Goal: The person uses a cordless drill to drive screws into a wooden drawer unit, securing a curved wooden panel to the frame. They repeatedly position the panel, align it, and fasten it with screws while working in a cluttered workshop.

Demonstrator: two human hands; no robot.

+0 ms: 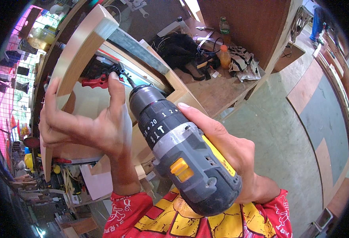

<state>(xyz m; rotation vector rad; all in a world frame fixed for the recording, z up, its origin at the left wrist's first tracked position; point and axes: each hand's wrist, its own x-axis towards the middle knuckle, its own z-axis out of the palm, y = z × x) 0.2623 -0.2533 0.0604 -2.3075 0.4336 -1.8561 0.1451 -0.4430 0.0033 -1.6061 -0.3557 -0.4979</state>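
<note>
My right hand (226,142) is wrapped round a black, grey and yellow cordless drill (178,146). The drill points up and left, with a thin bit (130,79) in its chuck. The bit's tip is close to a black tool with a red part (97,80), whose exact kind I cannot make out. My left hand (83,123) is spread over a pale wooden frame (85,41), thumb raised beside the bit and index finger along the frame's outer edge. I see nothing held between its thumb and fingers.
Beyond the frame, a brown wooden cabinet (238,31) holds an orange-filled bottle (224,57), black cloth (176,47) and a crumpled bag (243,63). Wire mesh (8,95) stands at the left. Concrete floor (261,123) and large boards (325,115) lie to the right.
</note>
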